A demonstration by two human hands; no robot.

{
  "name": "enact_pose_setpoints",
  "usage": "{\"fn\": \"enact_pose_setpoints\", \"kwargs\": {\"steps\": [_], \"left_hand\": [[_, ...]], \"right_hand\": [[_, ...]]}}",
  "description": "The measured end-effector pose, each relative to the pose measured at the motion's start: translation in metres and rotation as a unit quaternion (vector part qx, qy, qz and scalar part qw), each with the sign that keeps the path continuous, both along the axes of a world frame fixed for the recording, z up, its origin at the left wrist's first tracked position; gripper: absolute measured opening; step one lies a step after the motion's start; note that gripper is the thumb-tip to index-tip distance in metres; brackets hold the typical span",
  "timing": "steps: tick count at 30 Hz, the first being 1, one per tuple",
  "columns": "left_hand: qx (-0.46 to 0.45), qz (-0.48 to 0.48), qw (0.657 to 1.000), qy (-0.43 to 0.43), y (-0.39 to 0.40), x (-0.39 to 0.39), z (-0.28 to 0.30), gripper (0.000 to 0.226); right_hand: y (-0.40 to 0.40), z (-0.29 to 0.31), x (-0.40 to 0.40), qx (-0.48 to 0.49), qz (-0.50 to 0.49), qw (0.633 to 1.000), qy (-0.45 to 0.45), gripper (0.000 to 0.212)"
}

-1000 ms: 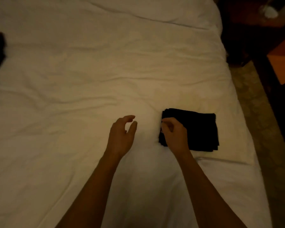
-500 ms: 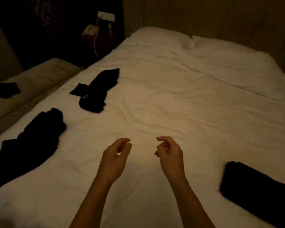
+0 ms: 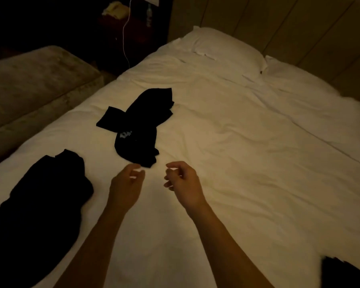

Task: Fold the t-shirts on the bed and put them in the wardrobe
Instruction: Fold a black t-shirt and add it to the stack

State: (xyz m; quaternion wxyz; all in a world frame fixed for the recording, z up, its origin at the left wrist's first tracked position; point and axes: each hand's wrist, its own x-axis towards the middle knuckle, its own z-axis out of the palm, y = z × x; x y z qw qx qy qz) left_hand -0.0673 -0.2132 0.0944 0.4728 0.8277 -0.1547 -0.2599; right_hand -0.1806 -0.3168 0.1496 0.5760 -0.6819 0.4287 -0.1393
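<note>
Bedroom, dimly lit: wide white-sheeted bed (image 3: 227, 142), two white pillows (image 3: 222, 46), panelled headboard wall (image 3: 279, 23), dark bedside stand (image 3: 129, 28).

bed (image 3: 247, 152) | white sheet | two crumpled black t-shirts (image 3: 137, 125) (image 3: 40, 204) | pillows (image 3: 222, 45)

Bed sheet (image 3: 227, 146) white cloth, creased, matt; t-shirts (image 3: 139, 125) black matt cloth

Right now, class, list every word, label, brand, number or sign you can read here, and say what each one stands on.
No text can be read.
Pale print on the crumpled black t-shirt in the middle of the bed: too blurred to read.
Bottle on the dark bedside stand: any label is too small and dim to make out.
</note>
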Motion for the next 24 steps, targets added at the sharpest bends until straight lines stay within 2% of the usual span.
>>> {"fn": "enact_pose_setpoints", "kwargs": {"steps": [5, 8, 10, 13, 15, 18, 20, 21, 23, 24], "left_hand": [[0.038, -0.017, 0.999, 0.012, -0.041, 0.076, -0.038, 0.038], [0.050, -0.065, 0.997, 0.010, -0.062, 0.100, -0.076, 0.038], [0.055, -0.060, 0.997, 0.001, -0.068, 0.113, -0.105, 0.043], [0.070, -0.035, 0.997, -0.023, -0.071, 0.132, -0.143, 0.058], [0.073, -0.032, 0.997, -0.019, -0.074, 0.142, -0.159, 0.060], [-0.022, 0.024, 0.997, 0.075, -0.079, 0.151, -0.175, 0.076], [-0.105, 0.121, 0.970, 0.183, -0.083, 0.155, -0.179, 0.087], [-0.137, 0.169, 0.945, 0.244, -0.085, 0.156, -0.179, 0.089], [-0.184, 0.214, 0.898, 0.338, -0.088, 0.157, -0.173, 0.079], [-0.191, 0.201, 0.897, 0.343, -0.089, 0.156, -0.166, 0.064]], "right_hand": [[-0.021, -0.051, 0.079, -0.024, 0.082, 0.992, 0.096, 0.023], [-0.034, -0.081, 0.112, -0.051, 0.101, 0.986, 0.124, 0.027], [-0.041, -0.102, 0.129, -0.068, 0.103, 0.981, 0.153, 0.028], [-0.044, -0.131, 0.145, -0.089, 0.142, 0.962, 0.215, 0.036], [-0.048, -0.142, 0.151, -0.109, 0.194, 0.941, 0.256, 0.049], [-0.059, -0.149, 0.156, -0.109, 0.261, 0.912, 0.298, 0.065], [-0.063, -0.152, 0.158, -0.067, 0.244, 0.925, 0.283, 0.072], [-0.062, -0.153, 0.160, -0.033, 0.219, 0.939, 0.263, 0.075], [-0.059, -0.156, 0.163, 0.018, 0.166, 0.958, 0.234, 0.081], [-0.057, -0.157, 0.163, 0.025, 0.150, 0.962, 0.224, 0.083]]}}
